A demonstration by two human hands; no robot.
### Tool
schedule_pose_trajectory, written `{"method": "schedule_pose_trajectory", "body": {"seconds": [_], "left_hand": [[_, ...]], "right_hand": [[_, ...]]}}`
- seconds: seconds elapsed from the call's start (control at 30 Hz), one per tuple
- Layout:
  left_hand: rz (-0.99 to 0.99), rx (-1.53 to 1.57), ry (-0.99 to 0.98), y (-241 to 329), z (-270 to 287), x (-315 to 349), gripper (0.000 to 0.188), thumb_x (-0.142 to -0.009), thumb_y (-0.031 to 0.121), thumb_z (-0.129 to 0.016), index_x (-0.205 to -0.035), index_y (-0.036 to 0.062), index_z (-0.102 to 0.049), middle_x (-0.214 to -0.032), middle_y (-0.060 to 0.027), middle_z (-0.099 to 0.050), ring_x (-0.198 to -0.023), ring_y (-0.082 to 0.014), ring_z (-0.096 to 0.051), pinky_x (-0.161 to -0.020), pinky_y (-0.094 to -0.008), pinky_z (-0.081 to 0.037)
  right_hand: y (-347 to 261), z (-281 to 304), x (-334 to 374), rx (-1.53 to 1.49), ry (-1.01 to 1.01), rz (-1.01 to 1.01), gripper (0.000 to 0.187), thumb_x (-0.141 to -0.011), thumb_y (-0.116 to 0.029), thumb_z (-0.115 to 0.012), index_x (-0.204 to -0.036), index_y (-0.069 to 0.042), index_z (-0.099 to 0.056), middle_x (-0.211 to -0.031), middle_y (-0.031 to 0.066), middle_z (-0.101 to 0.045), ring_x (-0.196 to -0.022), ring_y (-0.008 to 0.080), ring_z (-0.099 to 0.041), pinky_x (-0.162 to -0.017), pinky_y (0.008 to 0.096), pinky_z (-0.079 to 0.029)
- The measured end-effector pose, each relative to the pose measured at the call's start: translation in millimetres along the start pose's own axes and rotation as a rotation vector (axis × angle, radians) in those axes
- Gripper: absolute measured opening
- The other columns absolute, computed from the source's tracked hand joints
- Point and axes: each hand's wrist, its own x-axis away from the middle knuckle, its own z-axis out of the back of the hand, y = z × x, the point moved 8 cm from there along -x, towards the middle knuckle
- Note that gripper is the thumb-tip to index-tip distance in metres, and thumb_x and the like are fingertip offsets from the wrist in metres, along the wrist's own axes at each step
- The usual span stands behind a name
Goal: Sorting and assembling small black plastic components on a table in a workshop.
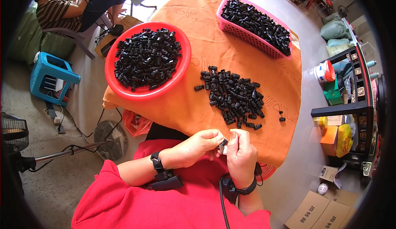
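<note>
Close to my body, just off the table's near edge, my two hands meet. Between the thumb and fingers of my left hand (197, 147) is a small black cord lock (224, 141). My right hand (241, 156) is closed beside it, thumb and fingers pressed together at a small whitish piece (223, 149); what that is I cannot make out. Beyond my hands lies a loose pile of black cord locks (235, 97) on the orange cloth. A red round basin (110, 78) at the left and a pink basket (255, 42) at the far right are heaped with more.
The orange cloth (206, 43) covers the table. Two stray cord locks (281, 116) lie right of the pile. A blue stool (49, 76), a floor fan (12, 136) and a seated person (66, 12) are at the left. Shelving (350, 105) and cardboard boxes (317, 212) stand at the right.
</note>
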Motion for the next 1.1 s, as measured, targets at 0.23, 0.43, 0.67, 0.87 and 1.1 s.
{"method": "schedule_pose_trajectory", "body": {"seconds": [0.23,0.43,0.67,0.87,1.1], "left_hand": [[0.002,0.005,0.008,-0.8,0.9,-0.2,0.024,-0.105,0.029,-0.047,-0.099,0.0097,-0.060,-0.092,0.0014,-0.061,-0.081,-0.0081,-0.056,-0.071,-0.0248,-0.046],[0.014,-0.004,0.042,0.9,-0.8,0.5,0.026,-0.106,0.030,-0.045,-0.096,0.0105,-0.058,-0.087,0.0019,-0.059,-0.078,-0.0069,-0.055,-0.069,-0.0229,-0.045],[0.009,0.036,0.019,-2.3,1.6,-0.3,0.022,-0.105,0.028,-0.048,-0.099,0.0098,-0.059,-0.092,0.0009,-0.061,-0.081,-0.0084,-0.057,-0.072,-0.0252,-0.046],[0.015,0.076,0.001,-4.6,1.7,0.0,0.022,-0.105,0.028,-0.048,-0.100,0.0097,-0.059,-0.092,0.0011,-0.061,-0.081,-0.0083,-0.056,-0.073,-0.0252,-0.045],[0.024,0.079,0.033,-7.0,4.8,-1.1,0.021,-0.105,0.027,-0.047,-0.097,0.0112,-0.058,-0.087,0.0020,-0.059,-0.078,-0.0064,-0.054,-0.070,-0.0224,-0.044]], "right_hand": [[2.8,-1.5,1.0,-0.043,0.007,-0.028,0.009,-0.095,-0.006,-0.057,-0.103,-0.003,-0.060,-0.070,0.0158,-0.063,-0.061,0.0328,-0.065,-0.054,0.0419,-0.048],[3.7,-2.7,0.7,-0.083,-0.018,-0.073,0.009,-0.098,-0.009,-0.055,-0.103,-0.003,-0.059,-0.068,0.0146,-0.063,-0.060,0.0314,-0.065,-0.052,0.0412,-0.048],[1.2,-2.4,0.9,-0.045,-0.029,-0.076,0.011,-0.098,-0.010,-0.054,-0.105,-0.003,-0.059,-0.067,0.0139,-0.063,-0.060,0.0311,-0.066,-0.052,0.0412,-0.049],[5.2,-3.3,3.9,-0.060,-0.006,-0.095,0.012,-0.098,-0.010,-0.053,-0.106,-0.003,-0.059,-0.069,0.0140,-0.064,-0.062,0.0318,-0.066,-0.054,0.0419,-0.049],[1.3,-2.2,3.5,-0.023,0.011,-0.086,0.012,-0.098,-0.010,-0.053,-0.106,-0.003,-0.058,-0.070,0.0145,-0.064,-0.063,0.0322,-0.066,-0.055,0.0418,-0.049]]}}
